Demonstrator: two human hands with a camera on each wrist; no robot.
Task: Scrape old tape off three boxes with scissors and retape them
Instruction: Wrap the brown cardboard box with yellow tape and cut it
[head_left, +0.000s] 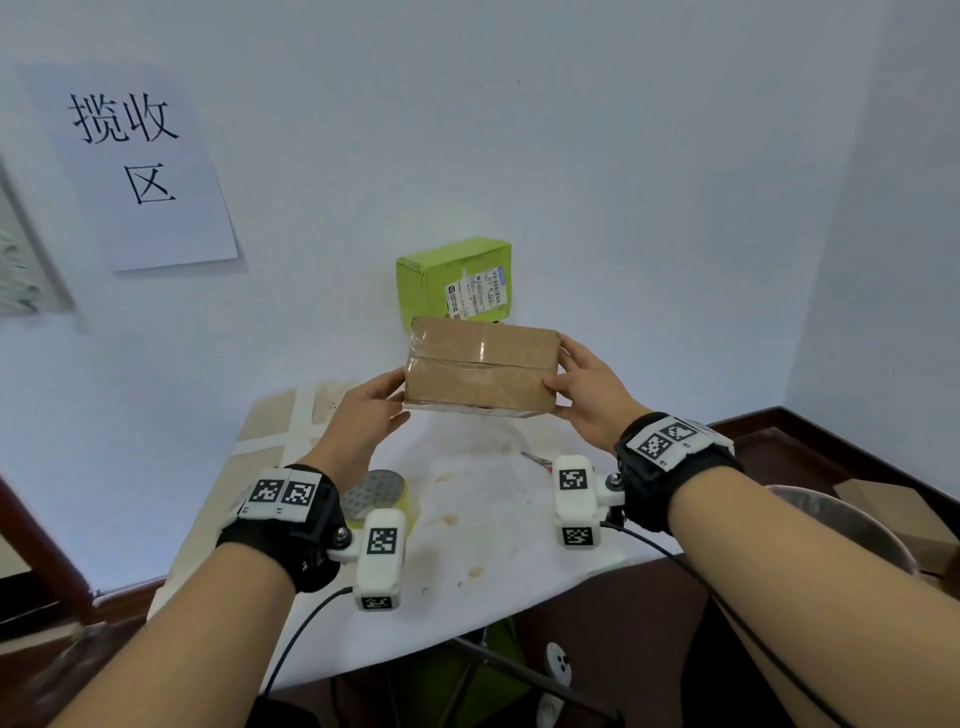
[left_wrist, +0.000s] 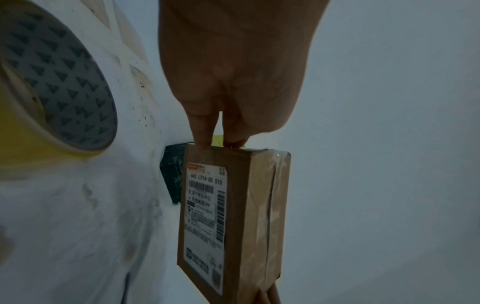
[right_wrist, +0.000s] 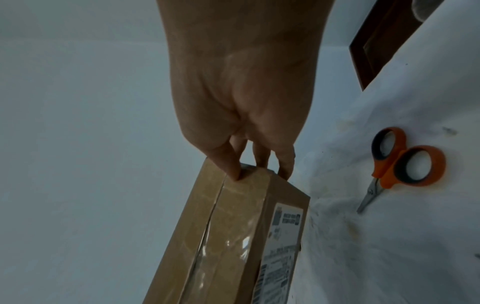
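Observation:
I hold a brown cardboard box (head_left: 480, 371) in the air above the table, its taped seam facing me. My left hand (head_left: 400, 387) grips its left end and my right hand (head_left: 558, 364) grips its right end. Clear tape runs along the seam (right_wrist: 223, 242), and a white shipping label (left_wrist: 203, 216) covers the underside. Behind it a green box (head_left: 452, 280) with a label stands against the wall. A yellow tape roll (head_left: 379, 493) lies under my left wrist. Orange-handled scissors (right_wrist: 405, 164) lie shut on the cloth to the right, mostly hidden in the head view.
The table wears a stained white cloth (head_left: 467, 525); a flat taped cardboard sheet (head_left: 275, 421) lies at its left. A paper sign (head_left: 140, 166) hangs on the wall close behind. A metal bin (head_left: 841, 519) and cardboard boxes (head_left: 893, 509) stand at the right.

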